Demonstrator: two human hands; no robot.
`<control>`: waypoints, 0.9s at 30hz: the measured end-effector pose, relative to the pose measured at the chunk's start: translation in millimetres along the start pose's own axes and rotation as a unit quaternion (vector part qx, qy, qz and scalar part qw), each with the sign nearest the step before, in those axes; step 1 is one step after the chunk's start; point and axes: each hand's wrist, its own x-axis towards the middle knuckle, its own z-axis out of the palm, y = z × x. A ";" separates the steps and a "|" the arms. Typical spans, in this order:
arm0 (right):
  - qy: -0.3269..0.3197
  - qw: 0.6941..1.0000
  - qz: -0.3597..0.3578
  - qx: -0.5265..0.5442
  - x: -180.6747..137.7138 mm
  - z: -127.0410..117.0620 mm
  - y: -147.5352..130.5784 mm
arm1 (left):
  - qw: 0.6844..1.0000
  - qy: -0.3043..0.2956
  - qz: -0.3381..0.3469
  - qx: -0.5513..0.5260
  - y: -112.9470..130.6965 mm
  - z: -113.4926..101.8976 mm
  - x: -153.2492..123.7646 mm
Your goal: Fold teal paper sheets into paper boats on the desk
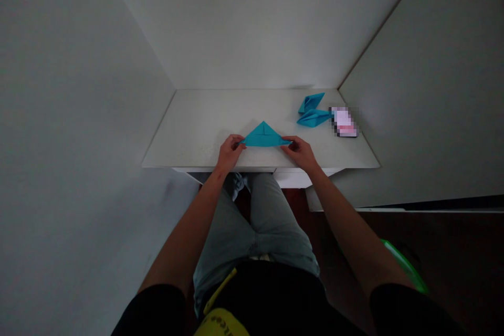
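A folded sheet of blue paper [263,136] is stretched between my hands near the front of the white desk. It has a triangular shape, with its peak pointing away from me and creases showing near the top. My left hand [230,151] pinches its left corner between thumb and fingers. At the opposite corner, my right hand [300,152] grips the paper the same way. To the right and farther back lie two folded blue paper pieces, one pointed piece [312,102] behind another long pointed piece [314,118].
A phone [344,122], blurred out, lies on the right of the white desk [189,121], touching or very near the tip of one paper piece. Walls enclose the desk at the left, back and right. A green-edged object [405,265] is at the lower right.
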 end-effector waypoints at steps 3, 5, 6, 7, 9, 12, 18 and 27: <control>0.012 1.000 0.005 0.001 0.9 0.2 1.7 | 1.000 -0.015 0.001 0.027 1.6 -2.4 -1.4; 0.016 1.000 0.005 -0.001 1.6 0.3 2.3 | 0.999 -0.023 -0.002 0.035 1.9 -3.6 -2.4; 0.018 1.000 0.005 -0.004 1.9 0.2 2.1 | 0.999 -0.023 -0.004 0.036 1.8 -3.9 -2.7; 0.020 1.000 0.004 -0.008 2.1 0.0 1.6 | 0.999 -0.020 -0.007 0.037 1.7 -4.0 -2.8; 0.024 1.000 0.004 -0.017 2.3 -0.6 0.0 | 0.999 -0.008 -0.011 0.045 1.5 -3.8 -2.8; 0.031 0.999 0.012 -0.020 2.0 -1.6 -2.7 | 0.998 0.002 -0.008 0.057 2.7 -3.4 -3.1; 0.044 0.999 0.021 -0.006 1.0 -1.9 -5.3 | 0.998 -0.026 -0.018 0.055 6.4 -4.5 -5.0; 0.033 0.999 0.013 0.004 0.8 -2.5 -7.8 | 0.998 -0.006 -0.011 0.057 7.5 -1.9 -6.7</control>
